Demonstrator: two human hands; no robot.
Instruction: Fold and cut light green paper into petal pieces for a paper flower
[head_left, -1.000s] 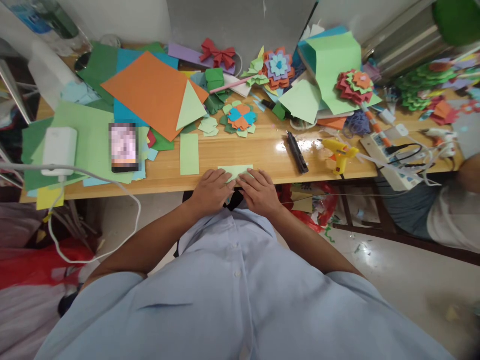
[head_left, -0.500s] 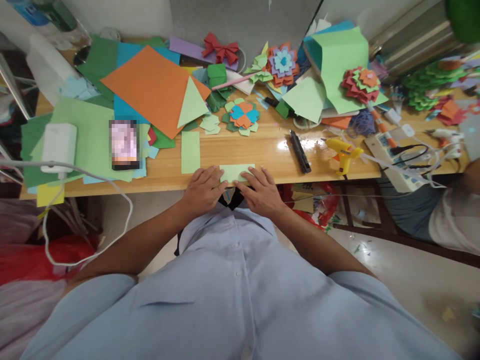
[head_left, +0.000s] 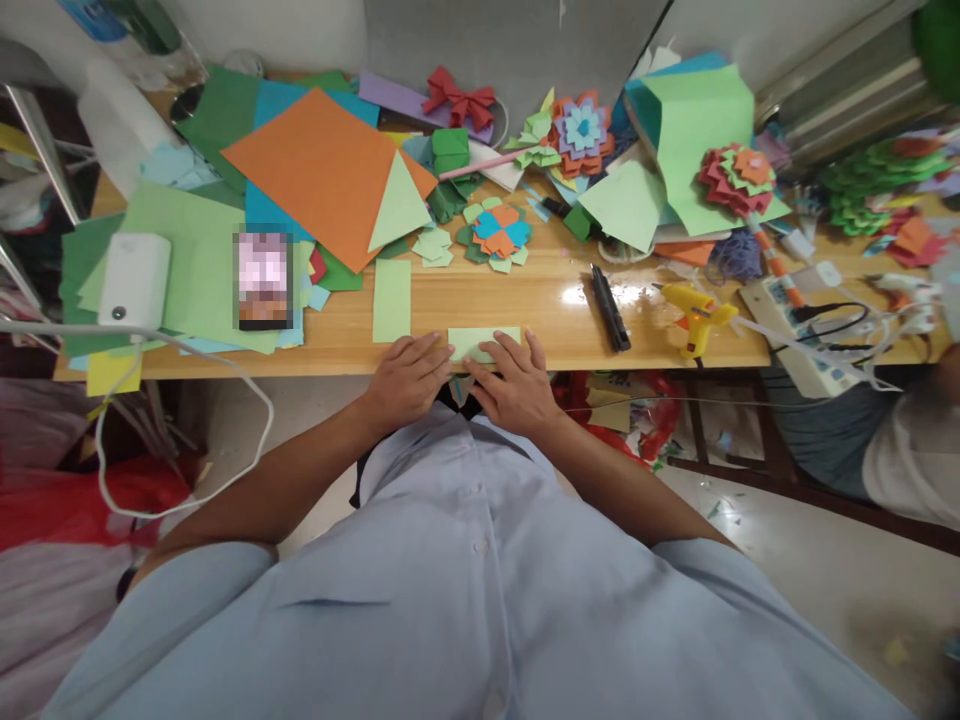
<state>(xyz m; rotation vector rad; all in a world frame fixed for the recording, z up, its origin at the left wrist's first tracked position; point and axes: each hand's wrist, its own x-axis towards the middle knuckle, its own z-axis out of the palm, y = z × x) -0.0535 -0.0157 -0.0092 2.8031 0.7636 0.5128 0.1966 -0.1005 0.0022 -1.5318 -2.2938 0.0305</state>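
Note:
A small light green paper strip (head_left: 480, 341) lies crosswise at the table's front edge. My left hand (head_left: 411, 378) rests at the strip's left end, its fingers lying flat. On the strip's right part lie the fingers of my right hand (head_left: 516, 385), spread, with the thumb near the lower edge. Both hands press on the paper rather than grip it. Just beyond my left hand, a second light green piece (head_left: 392, 300) lies upright on the wood. A black pen-like tool (head_left: 609, 308) sits to the right of my right hand.
The wooden table (head_left: 547, 290) bears an orange sheet (head_left: 322, 180), a paper flower (head_left: 496, 233), a phone (head_left: 262, 280) and a white power bank (head_left: 135, 280). Rightward are a yellow glue gun (head_left: 697, 312) and a power strip (head_left: 802, 345) with cables. Another person sits at the far right.
The whole view has shifted slightly, so table items appear a little further right. My right thumb has moved left and up onto the strip's edge. Both hands remain at the strip.

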